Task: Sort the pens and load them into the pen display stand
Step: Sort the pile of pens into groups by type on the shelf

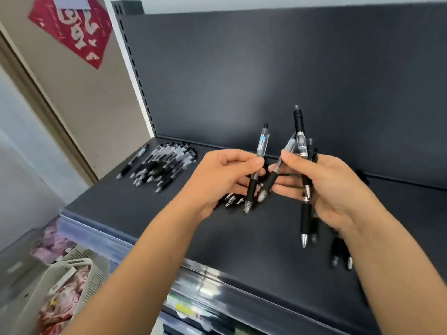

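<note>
One pen point(261, 147) upright in left hand point(217, 180)

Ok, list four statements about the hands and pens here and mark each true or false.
1. The left hand pinches a clear-barrelled pen. True.
2. The right hand holds nothing. False: it grips a bundle of pens.
3. A pile of pens lies at the back left of the dark shelf. True.
4. That pile stands upright in a cup. False: the pens lie flat on the shelf.
</note>
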Demonstrator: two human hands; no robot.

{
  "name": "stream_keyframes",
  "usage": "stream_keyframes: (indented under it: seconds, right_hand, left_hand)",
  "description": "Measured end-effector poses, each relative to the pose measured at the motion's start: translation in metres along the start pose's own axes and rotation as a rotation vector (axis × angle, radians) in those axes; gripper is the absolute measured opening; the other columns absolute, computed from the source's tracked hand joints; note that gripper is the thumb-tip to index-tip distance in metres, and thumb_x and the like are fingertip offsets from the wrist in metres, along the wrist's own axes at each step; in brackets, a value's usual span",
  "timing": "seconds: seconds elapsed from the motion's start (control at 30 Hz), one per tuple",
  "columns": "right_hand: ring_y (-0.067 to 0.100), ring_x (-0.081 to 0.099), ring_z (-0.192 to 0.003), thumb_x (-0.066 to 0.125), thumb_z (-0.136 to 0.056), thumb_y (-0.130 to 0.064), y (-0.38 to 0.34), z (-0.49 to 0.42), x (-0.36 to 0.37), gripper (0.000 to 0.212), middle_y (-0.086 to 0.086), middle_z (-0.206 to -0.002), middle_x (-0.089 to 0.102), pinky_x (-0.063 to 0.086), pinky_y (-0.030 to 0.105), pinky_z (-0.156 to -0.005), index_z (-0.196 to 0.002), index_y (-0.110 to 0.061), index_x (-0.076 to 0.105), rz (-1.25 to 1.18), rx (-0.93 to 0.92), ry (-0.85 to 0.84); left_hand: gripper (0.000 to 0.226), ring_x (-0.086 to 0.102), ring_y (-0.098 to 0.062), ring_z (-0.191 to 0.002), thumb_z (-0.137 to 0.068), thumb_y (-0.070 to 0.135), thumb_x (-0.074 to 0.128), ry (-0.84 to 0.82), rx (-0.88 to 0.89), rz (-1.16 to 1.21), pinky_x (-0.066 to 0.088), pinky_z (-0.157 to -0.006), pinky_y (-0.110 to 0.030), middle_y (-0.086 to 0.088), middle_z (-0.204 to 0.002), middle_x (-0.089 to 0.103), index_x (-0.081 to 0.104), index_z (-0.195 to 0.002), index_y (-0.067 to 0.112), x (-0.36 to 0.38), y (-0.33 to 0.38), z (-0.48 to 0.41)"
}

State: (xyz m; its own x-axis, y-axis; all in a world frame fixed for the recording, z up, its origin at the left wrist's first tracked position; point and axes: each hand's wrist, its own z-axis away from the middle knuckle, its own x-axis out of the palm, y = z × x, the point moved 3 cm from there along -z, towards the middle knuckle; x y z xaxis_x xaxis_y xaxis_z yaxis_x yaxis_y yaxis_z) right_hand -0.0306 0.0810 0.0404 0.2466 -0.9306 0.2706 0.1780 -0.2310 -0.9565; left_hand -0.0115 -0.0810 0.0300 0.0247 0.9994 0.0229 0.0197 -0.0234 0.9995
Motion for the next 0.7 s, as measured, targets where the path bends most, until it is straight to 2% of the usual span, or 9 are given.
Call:
stream_keyframes:
  seconds: [0.1,0.17,0.37,0.5,0.63,0.7]
  right_hand:
    - [0.016,0.070,-0.059,0.065,-0.087,-0.018,0.014,-0.022,0.051,0.016,0.006,-0.068,0.072,0.055,0.024,-0.051,-0.077,-0.006,0.066,-0.054,-0.043,0.078]
    - [0.015,0.067,-0.056,0.067,-0.085,-0.019,0.027,-0.038,0.087,0.017,0.006,-0.068,0.069,0.054,0.023,-0.049,-0.075,-0.006,0.066,0.006,-0.043,0.090]
    - [0.010,0.060,-0.045,0.066,-0.088,-0.015,0.052,-0.077,0.158,0.014,0.004,-0.060,0.066,0.049,0.018,-0.044,-0.077,-0.007,0.065,0.129,0.025,0.170]
    - [0.010,0.059,-0.046,0.069,-0.086,-0.016,0.067,-0.106,0.178,0.013,0.002,-0.058,0.064,0.050,0.021,-0.044,-0.080,-0.005,0.065,0.223,0.030,0.175]
    - [0.010,0.059,-0.046,0.072,-0.084,-0.018,0.081,-0.129,0.192,0.015,0.000,-0.054,0.062,0.051,0.023,-0.044,-0.080,-0.005,0.065,0.279,0.065,0.168]
    - [0.010,0.058,-0.045,0.072,-0.084,-0.017,0.088,-0.137,0.203,0.015,0.001,-0.054,0.062,0.051,0.023,-0.044,-0.075,-0.008,0.065,0.308,0.080,0.162]
  left_hand:
    - [0.007,0.065,-0.016,-0.071,-0.088,0.011,0.066,-0.020,0.014,-0.071,0.055,-0.064,-0.023,-0.006,-0.079,0.071,0.071,-0.088,0.007,-0.071,-0.005,-0.015]
    - [0.005,0.064,-0.011,-0.068,-0.086,0.012,0.068,-0.010,0.004,-0.088,0.053,-0.061,-0.020,-0.005,-0.077,0.072,0.072,-0.086,0.009,-0.119,-0.007,-0.027]
    - [0.008,0.061,-0.006,-0.056,-0.078,0.015,0.077,0.122,-0.035,-0.284,0.051,-0.052,-0.016,-0.004,-0.066,0.069,0.070,-0.074,0.014,-0.228,-0.008,-0.071]
    - [0.015,0.061,-0.004,-0.048,-0.075,0.018,0.081,0.121,-0.149,-0.492,0.055,-0.052,-0.020,0.006,-0.050,0.064,0.069,-0.068,0.012,-0.272,-0.021,-0.096]
    - [0.019,0.065,-0.018,-0.053,-0.074,0.022,0.081,0.185,-0.221,-0.665,0.059,-0.072,-0.036,0.001,-0.050,0.064,0.066,-0.067,0.012,-0.298,-0.043,-0.107]
    - [0.021,0.062,-0.014,-0.048,-0.073,0.028,0.081,0.186,-0.230,-0.736,0.058,-0.067,-0.032,0.005,-0.048,0.063,0.066,-0.069,0.014,-0.304,-0.053,-0.110]
